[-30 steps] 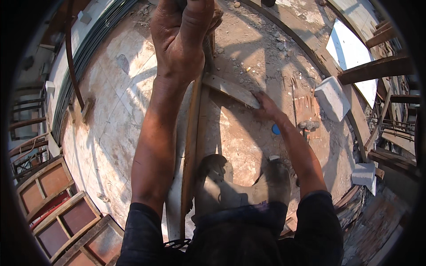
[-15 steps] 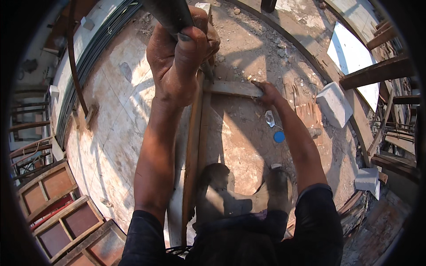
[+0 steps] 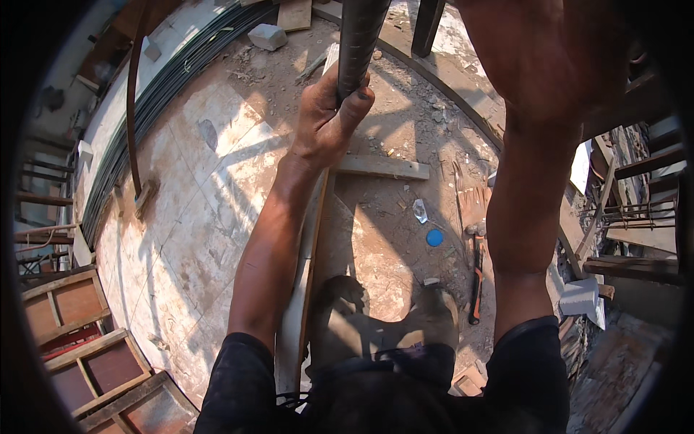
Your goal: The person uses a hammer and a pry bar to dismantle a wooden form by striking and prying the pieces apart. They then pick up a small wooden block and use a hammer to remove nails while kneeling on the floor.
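My left hand [image 3: 327, 119] is closed around a thick, dark, ribbed steel bar [image 3: 361, 40]. The bar stands tilted and runs out past the top edge. Below that fist lies a long timber beam [image 3: 307, 246], with a short wooden crosspiece [image 3: 387, 167] sticking out from it to the right. At the upper right my right hand [image 3: 546, 54] is raised close to the view; its fingers are cut off or hidden, so what it holds, if anything, does not show. A hammer [image 3: 476, 282] with an orange and black handle lies on the ground beside my right forearm.
Dusty rubble ground holds a blue cap [image 3: 434, 238] and a crumpled clear plastic piece [image 3: 420, 211]. A bundle of steel rods [image 3: 155, 98] curves along the left. Wooden framed panels [image 3: 90, 372] stand lower left. A white block [image 3: 580, 296] and stacked timber lie on the right.
My right hand has let go of the crosspiece and swung up to the upper right, uncovering the hammer. My left hand has shifted right with the steel bar, which now stands more upright.
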The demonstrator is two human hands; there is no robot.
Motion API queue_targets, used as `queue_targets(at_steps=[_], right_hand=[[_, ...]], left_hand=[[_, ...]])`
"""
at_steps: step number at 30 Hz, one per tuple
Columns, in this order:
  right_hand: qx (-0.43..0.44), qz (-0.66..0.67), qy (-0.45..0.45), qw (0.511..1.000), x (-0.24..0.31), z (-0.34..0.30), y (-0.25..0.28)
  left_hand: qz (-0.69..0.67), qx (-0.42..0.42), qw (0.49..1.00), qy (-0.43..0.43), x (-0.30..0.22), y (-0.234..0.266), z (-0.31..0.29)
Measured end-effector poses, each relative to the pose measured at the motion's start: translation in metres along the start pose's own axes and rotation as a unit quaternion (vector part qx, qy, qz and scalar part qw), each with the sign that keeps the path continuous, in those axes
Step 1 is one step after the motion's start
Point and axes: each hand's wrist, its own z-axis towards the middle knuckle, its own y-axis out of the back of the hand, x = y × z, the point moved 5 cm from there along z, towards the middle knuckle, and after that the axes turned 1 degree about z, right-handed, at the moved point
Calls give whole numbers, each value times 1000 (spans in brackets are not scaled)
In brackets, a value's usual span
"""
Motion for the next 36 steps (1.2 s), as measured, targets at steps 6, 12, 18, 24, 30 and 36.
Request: queue_targets(at_steps=[6, 12, 18, 24, 30, 36], right_hand=[[-30, 53, 90, 994, 51, 19, -97], [-158, 7, 66, 985, 70, -43, -125], [-204, -5, 13, 979, 96, -79, -142], [-265, -35, 45, 963, 100, -139, -185], [-230, -146, 121, 955, 120, -220, -237], [-160, -150, 88, 972, 138, -326, -266]], left_hand=[[177, 0, 977, 118, -11, 27, -27], [583, 87, 758, 279, -115, 55, -191], [463, -15, 758, 459, -153, 68, -261], [485, 12, 767, 420, -118, 53, -277], [500, 19, 757, 420, -132, 51, -269], [529, 1, 750, 396, -143, 72, -273]])
